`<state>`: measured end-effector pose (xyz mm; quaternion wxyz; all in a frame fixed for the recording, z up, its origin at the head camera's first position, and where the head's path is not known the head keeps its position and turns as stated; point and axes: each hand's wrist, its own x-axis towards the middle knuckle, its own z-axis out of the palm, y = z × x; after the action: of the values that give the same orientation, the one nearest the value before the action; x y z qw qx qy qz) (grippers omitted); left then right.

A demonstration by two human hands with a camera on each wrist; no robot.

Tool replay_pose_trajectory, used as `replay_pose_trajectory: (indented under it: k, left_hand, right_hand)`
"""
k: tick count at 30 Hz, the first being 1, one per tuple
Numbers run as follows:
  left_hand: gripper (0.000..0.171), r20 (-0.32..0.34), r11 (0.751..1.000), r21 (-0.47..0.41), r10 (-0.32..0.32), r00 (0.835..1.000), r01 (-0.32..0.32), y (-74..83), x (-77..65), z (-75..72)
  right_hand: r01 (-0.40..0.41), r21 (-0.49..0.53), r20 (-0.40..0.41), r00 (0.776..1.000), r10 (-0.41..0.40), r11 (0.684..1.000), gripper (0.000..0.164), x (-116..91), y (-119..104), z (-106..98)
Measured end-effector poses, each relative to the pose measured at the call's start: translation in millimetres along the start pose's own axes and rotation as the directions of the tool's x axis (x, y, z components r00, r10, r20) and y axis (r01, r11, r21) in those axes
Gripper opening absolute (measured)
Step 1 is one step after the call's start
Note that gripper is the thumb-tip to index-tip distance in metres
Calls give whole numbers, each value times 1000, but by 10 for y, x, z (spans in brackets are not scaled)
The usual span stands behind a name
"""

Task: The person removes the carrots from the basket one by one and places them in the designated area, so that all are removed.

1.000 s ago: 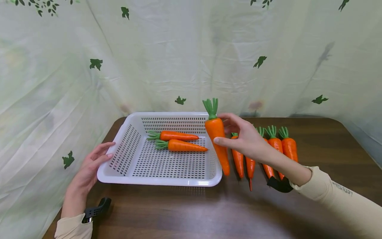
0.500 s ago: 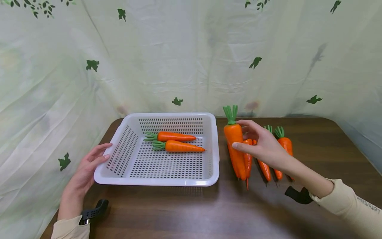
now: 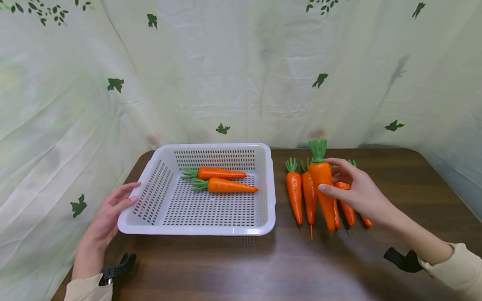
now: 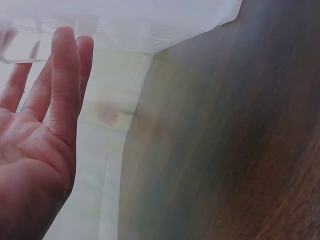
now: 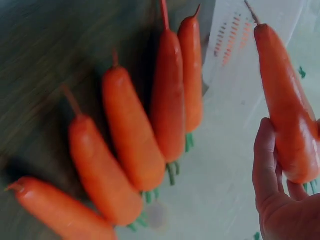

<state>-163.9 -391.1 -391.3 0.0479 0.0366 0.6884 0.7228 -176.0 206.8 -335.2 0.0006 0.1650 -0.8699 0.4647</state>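
Bkgd is pale fabric (image 3: 196, 71) w/ dk green bird & leaf prints, behind & to the L of a dk brown table (image 3: 226, 271). R hand (image 3: 357, 190) pinches a carrot (image 3: 326, 205) btw thumb & fingers over the R part of the tbl, green tops up, tip down; head view has it overlapping part of a row of five carrots (image 5: 132, 132). R-wrist view shows that row on the tbl, side by side, approx. parallel, exc. the outermost, more slanted. L of the row stands a white basket (image 3: 193, 230), perforated, w/ two carrots lying inside: rear carrot (image 3: 222, 173) & front carrot (image 3: 233, 185), close together, tops L, tips R. L hand (image 3: 105, 219) has its fingers straight & a bit spread, tips touching the basket's L rim. Both arms: cream sleeves (image 3: 88, 288) & blk wrist straps (image 3: 119, 266).
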Motion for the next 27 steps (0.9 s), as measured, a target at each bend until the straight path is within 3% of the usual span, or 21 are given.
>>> replay_pose_trajectory:
  k: [13,20,27]
  left_hand:
    - [43,1,1000,-5,3,1000,-3,-2,-4,6]
    - [43,-10,1000,-4,5,1000,-5,-1,-6,6]
    - [43,-12,1000,0,-5,1000,5,-10,-5,7]
  right_hand:
    - [-37,-91,-85,996,29,995,61,-163,233,-271]
    - [-90,-91,-139,987,77,992,59,-218,347,-365]
    - [-83,-113,-153,986,65,990,69,-300,466,-484]
